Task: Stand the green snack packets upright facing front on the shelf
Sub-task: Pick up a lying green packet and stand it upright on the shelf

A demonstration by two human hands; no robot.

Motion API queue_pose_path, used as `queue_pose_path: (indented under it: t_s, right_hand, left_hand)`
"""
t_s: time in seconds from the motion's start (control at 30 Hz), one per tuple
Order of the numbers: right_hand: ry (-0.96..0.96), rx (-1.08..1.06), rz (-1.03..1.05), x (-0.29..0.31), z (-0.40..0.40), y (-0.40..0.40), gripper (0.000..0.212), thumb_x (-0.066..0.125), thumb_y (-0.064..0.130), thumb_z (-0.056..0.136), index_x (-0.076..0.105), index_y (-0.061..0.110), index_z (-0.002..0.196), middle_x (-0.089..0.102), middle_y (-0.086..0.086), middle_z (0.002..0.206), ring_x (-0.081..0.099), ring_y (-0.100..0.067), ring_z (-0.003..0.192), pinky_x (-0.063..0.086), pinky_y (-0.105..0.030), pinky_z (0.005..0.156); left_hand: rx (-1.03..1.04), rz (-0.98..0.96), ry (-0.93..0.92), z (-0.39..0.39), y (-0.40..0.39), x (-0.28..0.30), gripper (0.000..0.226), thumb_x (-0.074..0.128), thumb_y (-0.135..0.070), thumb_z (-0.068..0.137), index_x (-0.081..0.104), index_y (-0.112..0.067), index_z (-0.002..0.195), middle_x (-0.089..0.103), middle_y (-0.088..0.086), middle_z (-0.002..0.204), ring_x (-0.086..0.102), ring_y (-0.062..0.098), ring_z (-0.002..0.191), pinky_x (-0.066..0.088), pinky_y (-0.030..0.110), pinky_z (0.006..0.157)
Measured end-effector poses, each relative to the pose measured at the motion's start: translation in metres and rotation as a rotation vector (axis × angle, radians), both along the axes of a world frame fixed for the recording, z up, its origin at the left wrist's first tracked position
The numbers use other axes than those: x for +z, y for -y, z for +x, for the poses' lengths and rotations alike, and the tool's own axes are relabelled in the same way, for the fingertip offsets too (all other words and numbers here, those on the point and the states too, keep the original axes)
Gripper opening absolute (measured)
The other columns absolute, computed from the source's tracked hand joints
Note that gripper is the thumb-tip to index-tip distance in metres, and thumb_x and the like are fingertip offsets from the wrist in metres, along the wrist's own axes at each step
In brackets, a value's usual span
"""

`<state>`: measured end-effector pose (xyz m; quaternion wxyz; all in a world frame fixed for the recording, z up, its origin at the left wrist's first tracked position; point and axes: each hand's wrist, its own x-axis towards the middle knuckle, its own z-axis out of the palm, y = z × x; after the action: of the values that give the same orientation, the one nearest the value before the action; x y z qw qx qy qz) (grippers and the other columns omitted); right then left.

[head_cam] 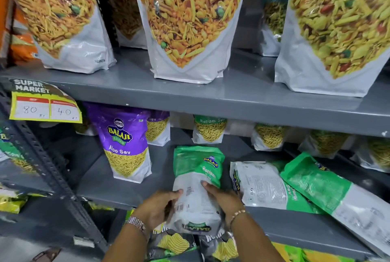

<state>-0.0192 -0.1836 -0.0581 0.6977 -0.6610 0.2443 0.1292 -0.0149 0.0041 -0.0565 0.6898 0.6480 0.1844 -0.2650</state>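
Observation:
A green and white Ratlami Sev packet (pixel 197 179) lies flat at the front of the grey lower shelf (pixel 118 185), its back side up and its bottom toward me. My left hand (pixel 157 207) grips its left edge and my right hand (pixel 223 200) grips its right edge. Two more green packets lie flat to the right: one back side up (pixel 261 183), one tilted over the shelf edge (pixel 329 190). Several green packets stand upright at the back of the shelf, one of them (pixel 209 129) directly behind the held one.
A purple Aloo Sev packet (pixel 126 145) stands upright to the left. Large orange Tikha Mitha Mix (pixel 187 27) and teal Khatta packets (pixel 337 36) fill the shelf above. A yellow price tag (pixel 45 107) hangs at the left. Chip packets (pixel 177 245) sit below.

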Motion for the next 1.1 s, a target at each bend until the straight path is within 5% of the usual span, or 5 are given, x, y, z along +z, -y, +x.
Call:
queue_pose_path:
  t_s: [0.1,0.2,0.5,0.93,1.1]
  right_hand:
    - [0.017,0.071,0.271,0.008,0.000,0.007,0.048,0.084,0.013,0.061,0.070,-0.005,0.103,0.075,-0.021,0.100,0.072,-0.033,0.092,0.058,-0.045,0.084]
    - [0.137,0.129,0.263,0.020,0.011,0.006,0.051,0.076,0.001,0.071,0.059,-0.006,0.119,0.071,-0.022,0.112,0.068,-0.036,0.103,0.058,-0.042,0.081]
    - [0.356,0.112,0.283,0.041,0.043,0.016,0.062,0.068,-0.021,0.067,0.052,0.005,0.121,0.072,-0.013,0.111,0.068,-0.027,0.102,0.056,-0.032,0.075]
    - [0.308,0.148,-0.025,0.009,0.028,0.018,0.054,0.077,0.003,0.074,0.055,0.011,0.122,0.069,-0.005,0.117,0.064,-0.023,0.108,0.052,-0.041,0.098]
    - [0.284,0.133,-0.094,0.011,0.023,0.014,0.050,0.075,0.010,0.079,0.052,0.017,0.123,0.068,0.002,0.111,0.063,-0.022,0.110,0.051,-0.033,0.090]
  left_hand:
    - [-0.007,-0.188,0.052,-0.002,-0.005,0.001,0.027,0.056,-0.006,0.090,0.060,0.009,0.112,0.064,0.030,0.110,0.059,0.038,0.100,0.048,0.051,0.091]
    - [0.016,-0.207,0.149,0.005,-0.006,0.006,0.016,0.053,0.001,0.090,0.062,0.003,0.103,0.068,0.021,0.100,0.067,0.030,0.084,0.059,0.039,0.068]
    - [0.049,-0.208,0.344,0.049,-0.005,0.007,0.026,0.052,0.004,0.089,0.065,-0.012,0.104,0.072,0.014,0.107,0.065,0.034,0.103,0.050,0.058,0.084]
    - [0.111,-0.048,0.551,0.035,0.004,-0.021,0.027,0.055,0.005,0.088,0.060,-0.017,0.104,0.075,-0.014,0.089,0.068,-0.006,0.082,0.053,0.011,0.069]
    - [0.120,0.126,0.532,0.030,0.009,-0.023,0.035,0.056,-0.008,0.092,0.051,-0.004,0.126,0.060,0.014,0.127,0.056,0.020,0.113,0.043,0.038,0.103]
